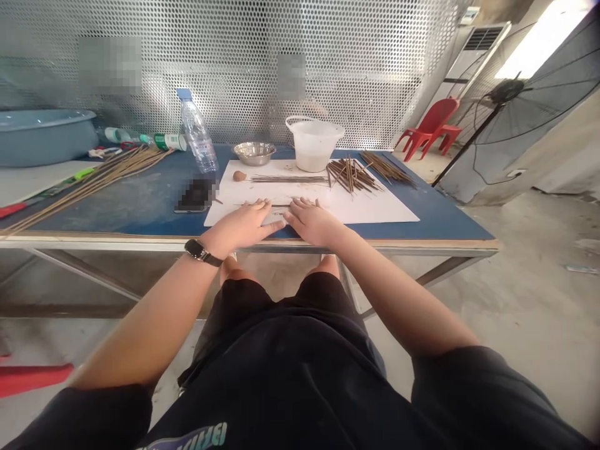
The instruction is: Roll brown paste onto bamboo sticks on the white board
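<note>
My left hand [244,223] and my right hand [312,220] lie flat, palms down and side by side, on the near edge of a white board [375,206] on the blue table [140,206]. Their fingers are stretched out over a thin stick [280,204] that runs under them. Further back on the board lie a brown lump of paste [239,176], a row of coated sticks [288,179] and a heap of dark sticks [351,175]. A watch is on my left wrist.
A white tub [314,145], a steel bowl [254,153], a water bottle [197,134] and a phone [195,195] stand on the table. Long bare sticks [94,178] and a blue basin [42,134] are at the left. A fan [529,94] and red chair [431,128] stand at the right.
</note>
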Available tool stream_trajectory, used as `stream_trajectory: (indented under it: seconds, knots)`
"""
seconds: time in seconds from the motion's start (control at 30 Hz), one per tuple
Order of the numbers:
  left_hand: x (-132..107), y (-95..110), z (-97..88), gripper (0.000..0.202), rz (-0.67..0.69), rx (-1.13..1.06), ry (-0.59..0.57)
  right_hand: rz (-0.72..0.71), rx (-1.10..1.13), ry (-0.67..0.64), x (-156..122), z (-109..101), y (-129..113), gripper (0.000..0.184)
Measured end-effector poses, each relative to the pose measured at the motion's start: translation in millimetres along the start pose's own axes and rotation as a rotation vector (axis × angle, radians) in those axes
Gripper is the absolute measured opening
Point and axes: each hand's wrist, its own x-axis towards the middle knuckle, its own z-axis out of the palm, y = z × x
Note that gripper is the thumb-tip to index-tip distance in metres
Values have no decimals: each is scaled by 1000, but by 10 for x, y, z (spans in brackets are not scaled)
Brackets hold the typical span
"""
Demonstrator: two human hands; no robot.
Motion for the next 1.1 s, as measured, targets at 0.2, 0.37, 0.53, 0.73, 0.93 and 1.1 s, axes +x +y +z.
stream_trajectory:
  seconds: [0.2, 0.37, 0.53, 0.73, 0.93, 1.1]
  knots:
    - [258, -119, -50, 85, -159, -2, -7, 89, -64, -49, 265, -67, 48, 76]
    - [45, -76, 17, 94, -106, 16, 41, 44, -70, -44, 20, -19, 53, 85]
    - [-216, 109, 77, 98, 6, 60, 71, 31, -60, -52, -214, 8, 2, 92]
    - [-2, 77, 19, 92, -66, 27, 32, 72, -62, -64, 36, -41, 50, 89]
    - [221, -54, -35, 97, -136, -4, -35, 120, -47, -74, 218, -103, 112, 93]
    - [-69, -36, 67, 92, -45, 31, 97, 57, -45, -56, -97, -25, 120, 95]
